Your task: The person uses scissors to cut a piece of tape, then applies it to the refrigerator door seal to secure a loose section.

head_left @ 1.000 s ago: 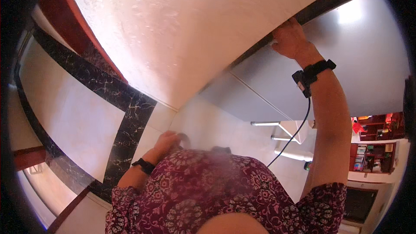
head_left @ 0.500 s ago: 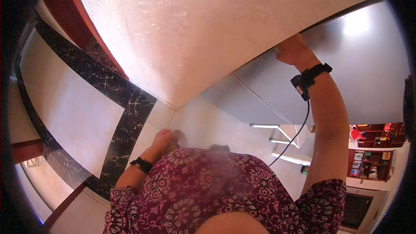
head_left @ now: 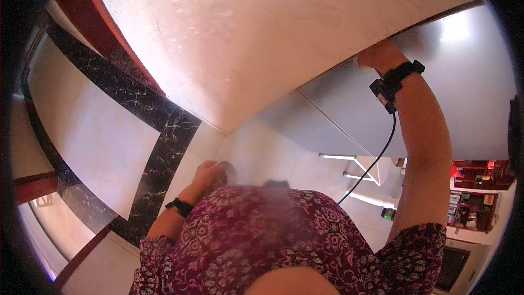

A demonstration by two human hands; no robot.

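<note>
At the dark-edged border between the grey panel (head_left: 349,114) and the patterned wall, my right hand (head_left: 381,57) is raised with its fingers curled in. Its fingertips are mostly hidden, so what they grip does not show clearly. The smooth panel has a pale seam running across it, like a two-part cabinet or fridge front. Low in front of my body, my left hand (head_left: 207,176) is closed on a round, dull grey, cup-like thing (head_left: 228,172), partly hidden by the fingers and blurred.
The patterned cream wall (head_left: 218,38) rises close ahead. Black marbled tile bands (head_left: 169,131) border the pale floor at left. A white metal-legged stand (head_left: 363,169) is beyond the panel. Shelves of books (head_left: 469,207) are at far right. A cable (head_left: 385,150) hangs from my right wrist.
My right hand and forearm have shifted slightly right and up along the panel's edge. The left hand stays nearly where it was, still holding the round thing. The view has turned slightly.
</note>
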